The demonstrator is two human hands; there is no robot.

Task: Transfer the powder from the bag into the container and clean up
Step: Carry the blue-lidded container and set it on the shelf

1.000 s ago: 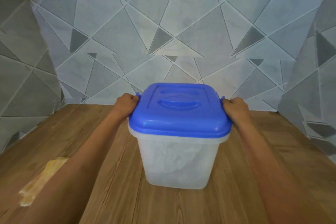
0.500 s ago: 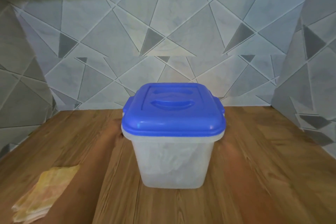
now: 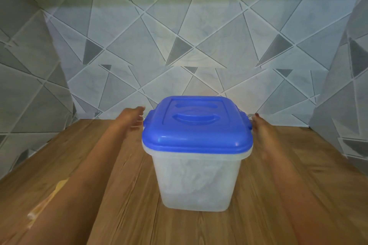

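Container (image 3: 196, 181), blue lid (image 3: 196, 131) shut, standing between your two hands on the wooden table (image 3: 199, 228).
Left hand (image 3: 132, 117): fingers straight, just beside the lid's left clip, gripping nothing. Right hand (image 3: 262, 129): fingers extended by the right clip, blurred; contact cannot be told. Risk: an uneven pull on the clips could tip the tub or pop the lid and puff powder out. Contents: pale crumpled mass, bag or powder unclear. Also: yellow cloth (image 3: 49, 199), partly hidden under your left forearm; tiled wall (image 3: 179, 36) beyond your fingertips.
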